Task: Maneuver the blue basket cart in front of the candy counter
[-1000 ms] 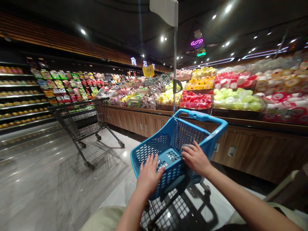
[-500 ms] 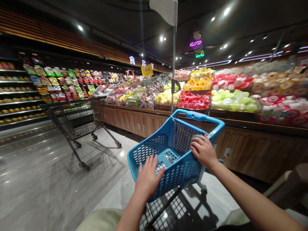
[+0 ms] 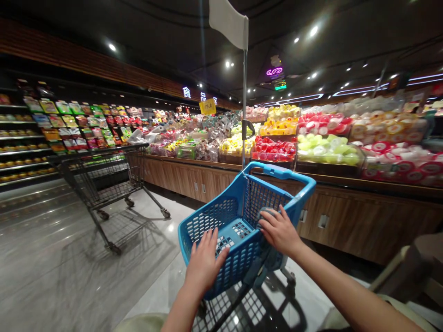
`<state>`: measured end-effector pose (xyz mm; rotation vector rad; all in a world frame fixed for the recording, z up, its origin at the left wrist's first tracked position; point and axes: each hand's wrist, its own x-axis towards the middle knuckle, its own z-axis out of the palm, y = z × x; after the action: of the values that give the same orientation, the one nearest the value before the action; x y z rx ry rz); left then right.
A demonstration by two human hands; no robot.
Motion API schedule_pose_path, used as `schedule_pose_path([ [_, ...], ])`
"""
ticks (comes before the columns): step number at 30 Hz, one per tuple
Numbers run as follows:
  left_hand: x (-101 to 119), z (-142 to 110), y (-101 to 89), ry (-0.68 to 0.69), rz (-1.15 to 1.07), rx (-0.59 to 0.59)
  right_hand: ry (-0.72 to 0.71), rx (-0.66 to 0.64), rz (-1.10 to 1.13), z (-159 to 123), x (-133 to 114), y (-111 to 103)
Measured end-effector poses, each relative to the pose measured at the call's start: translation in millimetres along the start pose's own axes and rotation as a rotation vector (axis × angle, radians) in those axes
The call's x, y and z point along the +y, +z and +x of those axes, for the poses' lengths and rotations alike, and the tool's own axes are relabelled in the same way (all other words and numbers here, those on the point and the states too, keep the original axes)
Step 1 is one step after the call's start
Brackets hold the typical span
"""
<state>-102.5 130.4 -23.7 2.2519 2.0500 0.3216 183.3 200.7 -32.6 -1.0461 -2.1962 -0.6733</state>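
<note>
The left hand (image 3: 206, 263) lay nearly flat on the near wall of a blue plastic shopping basket (image 3: 211, 213), its fingers spread and not wrapped around anything, as if it pressed and guided more than gripped. The right hand (image 3: 278, 231) sat further forward, its fingers curved and partly closed over the basket's right side, on a grey-blue fabric-like piece (image 3: 266, 213) whose exact nature was unclear; this looked like the steadier hold. The basket rode in the top of a low wheeled frame (image 3: 242, 299), placing it within easy reach of both hands. A slim pole (image 3: 244, 101) rose from its far rim, carrying a white flag (image 3: 228, 19), probably to mark the cart above the displays. To the left, on the glossy floor (image 3: 41, 230), stood a wire shopping cart (image 3: 104, 182). Beyond the basket, a wooden-fronted counter (image 3: 363, 221) held bright packaged goods (image 3: 273, 150) under a yellow price sign (image 3: 207, 107), while packed shelves (image 3: 27, 138) lined the far left.
</note>
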Motion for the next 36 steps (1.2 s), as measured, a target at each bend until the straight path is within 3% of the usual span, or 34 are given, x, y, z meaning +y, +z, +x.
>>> schedule_pose_path([
  [7,-2.1,1.0,1.4,-0.003,-0.027,0.002,-0.061,-0.003,-0.195,-2.1,70.7,-24.9],
  [10,0.8,0.0,1.2,0.004,-0.031,0.0,-0.008,0.035,-0.219,-3.4,86.3,-26.2],
  [18,5.0,-1.6,1.7,0.026,-0.001,0.0,0.117,0.119,-0.049,1.0,78.6,-22.0],
  [23,1.4,-0.2,0.9,0.017,0.012,0.008,0.121,0.08,-0.11,9.5,89.3,-28.3],
  [31,6.6,1.5,0.7,0.025,0.03,0.012,0.09,0.029,-0.074,12.6,92.0,-19.4],
  [34,7.5,3.0,2.4,0.026,0.038,0.024,0.095,0.038,-0.026,15.5,76.1,-17.3],
  [36,8.6,3.8,4.0,0.027,0.042,0.034,0.089,0.027,0.013,17.1,51.0,-13.6],
])
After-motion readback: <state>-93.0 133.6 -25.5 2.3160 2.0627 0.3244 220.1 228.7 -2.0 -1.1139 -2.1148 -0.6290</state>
